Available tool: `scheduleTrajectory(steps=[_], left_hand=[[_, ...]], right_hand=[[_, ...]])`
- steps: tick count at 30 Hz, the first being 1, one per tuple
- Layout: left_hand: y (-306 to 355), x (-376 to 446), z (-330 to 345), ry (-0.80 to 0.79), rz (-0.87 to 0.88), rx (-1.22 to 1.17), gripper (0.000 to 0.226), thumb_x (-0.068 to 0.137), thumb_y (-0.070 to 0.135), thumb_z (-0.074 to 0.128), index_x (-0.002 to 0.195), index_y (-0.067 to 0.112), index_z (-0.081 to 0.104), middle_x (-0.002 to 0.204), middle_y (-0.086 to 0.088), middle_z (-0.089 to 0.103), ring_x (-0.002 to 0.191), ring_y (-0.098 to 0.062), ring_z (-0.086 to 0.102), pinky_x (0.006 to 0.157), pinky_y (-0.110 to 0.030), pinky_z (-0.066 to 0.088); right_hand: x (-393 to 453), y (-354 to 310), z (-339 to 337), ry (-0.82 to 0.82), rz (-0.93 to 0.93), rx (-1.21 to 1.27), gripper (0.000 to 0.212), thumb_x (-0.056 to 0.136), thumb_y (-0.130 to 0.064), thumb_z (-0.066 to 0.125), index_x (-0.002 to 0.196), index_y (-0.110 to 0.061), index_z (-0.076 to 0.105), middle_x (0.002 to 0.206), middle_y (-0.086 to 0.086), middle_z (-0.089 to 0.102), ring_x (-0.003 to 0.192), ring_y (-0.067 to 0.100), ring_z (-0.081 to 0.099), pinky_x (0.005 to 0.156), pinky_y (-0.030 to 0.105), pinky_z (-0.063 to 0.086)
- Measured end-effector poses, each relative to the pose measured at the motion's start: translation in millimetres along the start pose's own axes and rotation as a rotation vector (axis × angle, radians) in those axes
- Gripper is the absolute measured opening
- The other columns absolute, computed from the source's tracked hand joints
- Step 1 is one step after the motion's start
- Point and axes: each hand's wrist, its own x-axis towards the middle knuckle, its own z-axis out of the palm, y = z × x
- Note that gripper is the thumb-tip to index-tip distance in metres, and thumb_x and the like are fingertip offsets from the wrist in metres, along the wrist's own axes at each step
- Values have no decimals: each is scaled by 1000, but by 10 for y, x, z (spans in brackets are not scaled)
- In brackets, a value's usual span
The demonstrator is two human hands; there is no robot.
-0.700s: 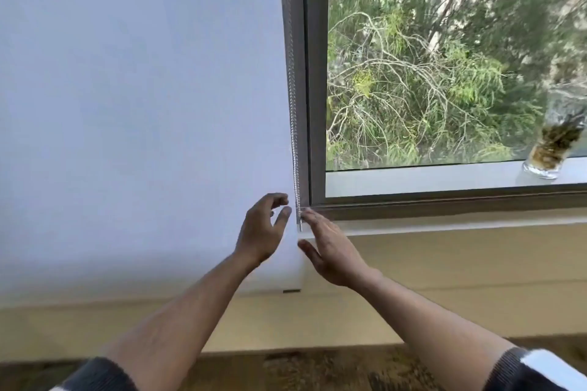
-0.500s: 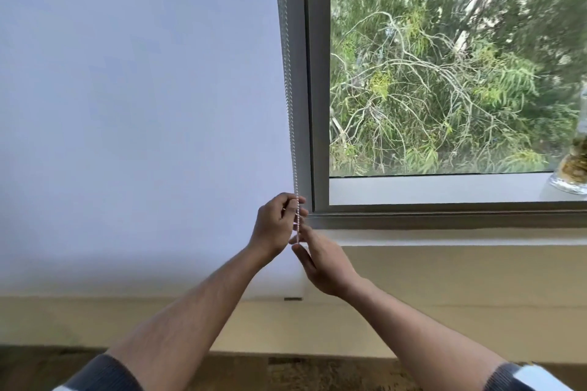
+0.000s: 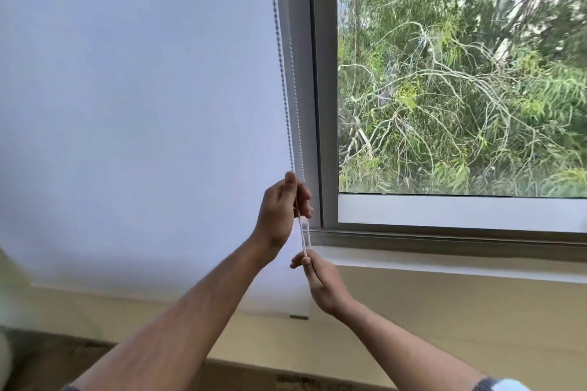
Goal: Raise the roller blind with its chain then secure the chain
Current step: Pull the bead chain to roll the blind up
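White fabric fills the left half of the head view: the roller blind (image 3: 133, 105) is seen fully lowered, its bottom edge hanging below the window sill (image 3: 444, 267) and just above the beige wall beneath. No raising is yet shown, so the task is judged to be at its very start.

Along the blind's right edge, just beside the grey window frame (image 3: 317, 89), the bead chain (image 3: 287, 98) is seen running down as two strands of small pale beads, close together and nearly parallel. Both strands are drawn taut, which is judged to come from the two grips below.

The left hand (image 3: 279, 209) is held higher, with the thumb and fingers closed around the chain; the front strand appears to be pinched at the thumb tip, though which strand is actually gripped cannot be told for sure. The right hand (image 3: 320, 282) is held lower, just in front of the sill, with thumb and forefinger pressed together on the bottom of the chain loop, the remaining fingers curled in. This stacked hold is judged to be chosen so that the loop is steadied from below while one strand is readied for pulling.

No hook or cleat for securing the chain can be made out.
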Motion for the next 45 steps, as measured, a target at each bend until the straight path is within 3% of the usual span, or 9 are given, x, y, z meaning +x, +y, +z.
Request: scheduleTrajectory(steps=[8, 12, 17, 23, 28, 33, 36, 38, 45], left_hand=[[-120, 24, 1, 127, -12, 11, 54, 106, 45, 33, 57, 22, 35, 45, 8, 30, 36, -10, 26, 39, -20, 24], [-213, 3, -32, 139, -54, 12, 53, 105, 47, 36, 59, 19, 35, 46, 5, 30, 37, -11, 25, 39, -20, 22], [-230, 13, 47, 144, -39, 18, 50, 106, 41, 36, 66, 10, 36, 52, -3, 25, 38, -12, 23, 39, -20, 23], [-364, -40, 94, 122, -72, 26, 50, 107, 38, 35, 67, 7, 39, 48, -3, 26, 37, -12, 25, 40, -20, 24], [-564, -105, 17, 108, -124, 65, 47, 108, 35, 35, 74, 15, 60, 42, 11, 53, 36, -1, 47, 38, -16, 37], [-720, -223, 90, 44, -178, 65, 45, 108, 34, 38, 72, 11, 53, 50, -6, 42, 39, -12, 35, 40, -25, 25], [-842, -269, 122, 10, -221, -8, 35, 106, 13, 38, 72, 10, 45, 47, 3, 33, 37, -7, 28, 38, -22, 22], [-913, -263, 102, -3, -213, 22, 35, 104, 7, 37, 69, 13, 41, 46, 8, 31, 39, -7, 25, 41, -24, 21], [-1063, -278, -50, -94, -94, 250, 49, 84, 4, 41, 47, 34, 53, 40, 15, 49, 42, -2, 35, 45, -16, 27]], right_hand=[[106, -138, -110, -107, 118, 173, 48, 111, -42, 26, 124, -20, 67, 125, -4, 73, 124, 12, 63, 105, 35, 47], [183, -239, -205, -16, 133, 262, 45, 112, -35, 34, 116, -10, 71, 108, 7, 78, 106, 20, 72, 100, 42, 54], [261, -453, -284, 31, 59, 230, 32, 111, -32, 41, 95, -30, 69, 91, -6, 76, 92, 23, 73, 90, 47, 58], [362, -745, -399, 95, -54, 258, 43, 98, -13, 44, 71, -42, 62, 65, -20, 66, 60, -1, 56, 61, 22, 43], [387, -875, -440, 132, -38, 405, 26, 105, -18, 48, 98, -28, 70, 90, 7, 74, 84, 32, 71, 80, 56, 60], [417, -1097, -491, 147, -101, 515, 24, 111, -17, 42, 123, -18, 62, 109, 5, 77, 111, 18, 72, 99, 31, 56], [462, -1242, -497, 145, -151, 535, 27, 112, -15, 38, 111, -16, 65, 82, -5, 74, 81, 13, 71, 76, 26, 55], [491, -1266, -474, 179, -182, 514, 31, 111, -15, 38, 92, -17, 62, 60, -8, 53, 56, 10, 48, 59, 27, 40], [503, -1228, -316, 250, -288, 269, 37, 101, -3, 42, 78, -31, 48, 58, -23, 48, 54, 9, 32, 55, 30, 30]])
